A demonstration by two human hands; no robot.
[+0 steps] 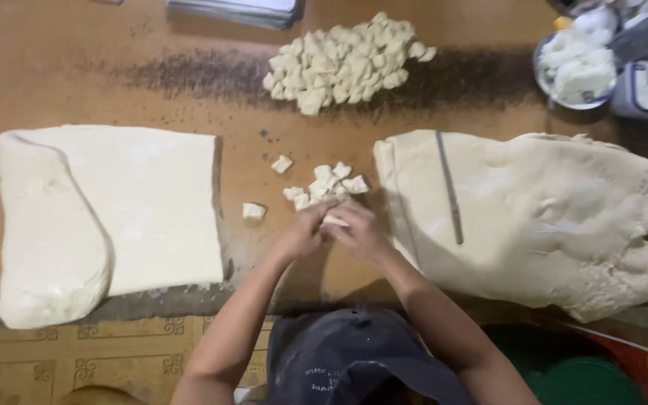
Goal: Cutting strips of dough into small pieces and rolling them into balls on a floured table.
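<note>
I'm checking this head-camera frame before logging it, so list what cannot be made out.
- Dough piece between the left hand and right hand: mostly covered by fingers; shape and grip unclear.
- Metal bowl at the upper right: blurred, lumps inside indistinct.
- Stack at the top: cut off by the edge.
- Right dough sheet: near corner hidden by the right forearm.

a dough piece [334, 220] sits mostly hidden between both hands – the bowl [575, 67] blurred, cut off at the top edge.
</note>
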